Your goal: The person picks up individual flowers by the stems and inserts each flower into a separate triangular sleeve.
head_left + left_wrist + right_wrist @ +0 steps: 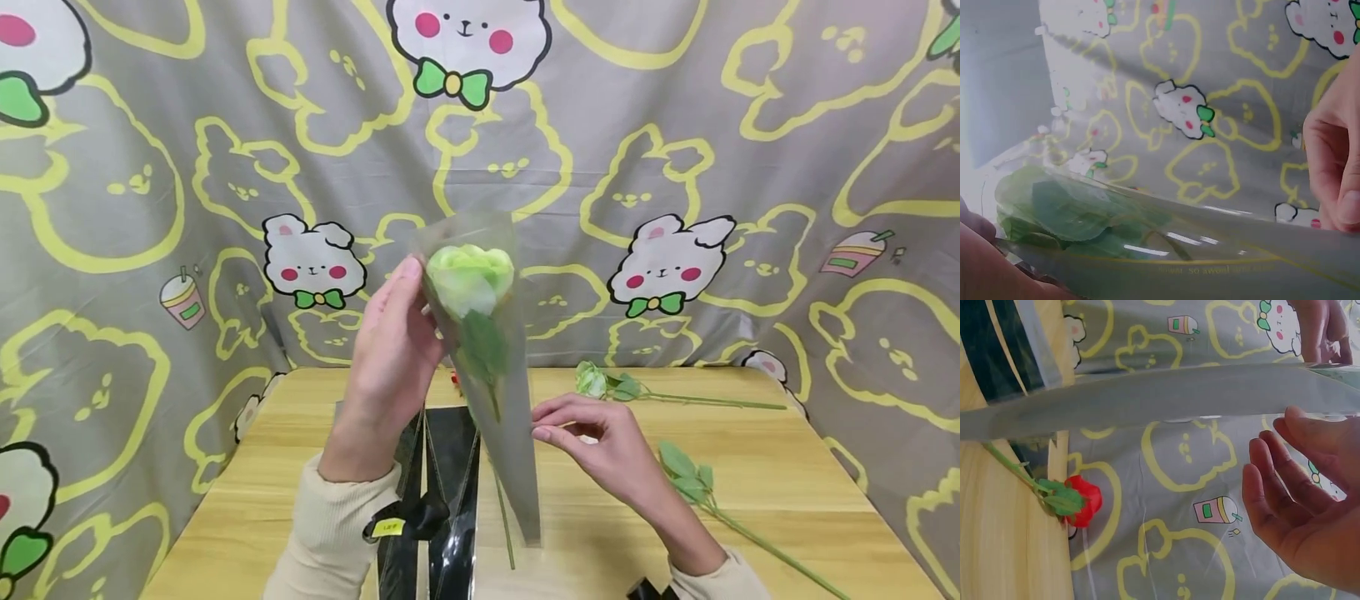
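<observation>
In the head view my left hand (390,358) holds up a tapered translucent flower sleeve (517,492) by its upper left edge. Inside the sleeve is a pale green artificial rose (471,279) with dark green leaves; its thin stem (504,517) hangs below. My right hand (600,442) is at the sleeve's right edge, lower down. From the right wrist the thumb (1310,425) appears right at the sleeve's edge, while the other fingers are loosely spread. The left wrist view shows leaves (1072,212) through the glossy film, beside the left fingers.
Black flower sleeves (453,475) lie on the wooden table (247,500). At the back right lies another green rose (591,380), with a leafy stem (697,492) nearer the front. A red rose (1085,500) lies by the table's far edge. Patterned cloth (510,150) surrounds the table.
</observation>
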A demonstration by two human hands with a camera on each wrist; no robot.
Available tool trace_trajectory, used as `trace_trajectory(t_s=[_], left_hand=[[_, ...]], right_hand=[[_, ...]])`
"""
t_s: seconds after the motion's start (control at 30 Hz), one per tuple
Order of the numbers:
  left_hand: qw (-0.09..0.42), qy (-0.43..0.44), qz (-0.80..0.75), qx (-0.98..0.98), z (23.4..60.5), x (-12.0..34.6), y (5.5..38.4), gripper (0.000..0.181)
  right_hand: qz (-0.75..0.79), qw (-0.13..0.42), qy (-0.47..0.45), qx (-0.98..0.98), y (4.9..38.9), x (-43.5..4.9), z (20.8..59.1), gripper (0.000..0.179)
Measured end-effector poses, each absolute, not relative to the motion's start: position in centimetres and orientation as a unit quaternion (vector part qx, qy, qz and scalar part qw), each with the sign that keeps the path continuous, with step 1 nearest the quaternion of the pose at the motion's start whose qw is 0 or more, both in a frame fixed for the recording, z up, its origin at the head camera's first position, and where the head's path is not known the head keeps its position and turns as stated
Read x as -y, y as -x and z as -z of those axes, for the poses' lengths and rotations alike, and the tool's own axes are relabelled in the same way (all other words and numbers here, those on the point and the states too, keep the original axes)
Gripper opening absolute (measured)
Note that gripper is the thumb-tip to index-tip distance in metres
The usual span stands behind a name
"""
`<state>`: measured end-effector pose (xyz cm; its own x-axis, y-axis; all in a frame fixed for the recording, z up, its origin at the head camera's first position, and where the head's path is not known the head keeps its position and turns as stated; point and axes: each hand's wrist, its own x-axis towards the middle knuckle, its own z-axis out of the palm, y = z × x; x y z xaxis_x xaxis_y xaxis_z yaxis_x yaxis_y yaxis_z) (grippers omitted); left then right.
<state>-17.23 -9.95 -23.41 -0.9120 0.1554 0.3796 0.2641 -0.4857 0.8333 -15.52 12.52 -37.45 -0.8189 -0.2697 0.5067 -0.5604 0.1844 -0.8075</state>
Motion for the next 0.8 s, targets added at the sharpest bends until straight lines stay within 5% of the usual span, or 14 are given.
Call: trace_trajectory(t_s=[0.23, 0.53, 0.8], left_hand=[[0.019, 0.215, 0.835, 0.506, 23.2, 9.8, 17.8, 0.035], [-0.017, 0.221, 0.815, 0.535, 26.3, 9.7, 18.7, 0.050], [-0.045, 0.244, 0.733, 0.633, 32.8, 9.1, 18.1, 0.060]], right_hand=[[-0.597, 0.078, -0.236, 0.763, 15.3, -11.9, 38.0, 0.011], [-0.647, 0.113, -0.203, 0.726, 15.2, -11.2, 38.9, 0.004], [-0.667, 0.155, -0.154, 0.713, 15.6, -11.3, 38.3, 0.005]])
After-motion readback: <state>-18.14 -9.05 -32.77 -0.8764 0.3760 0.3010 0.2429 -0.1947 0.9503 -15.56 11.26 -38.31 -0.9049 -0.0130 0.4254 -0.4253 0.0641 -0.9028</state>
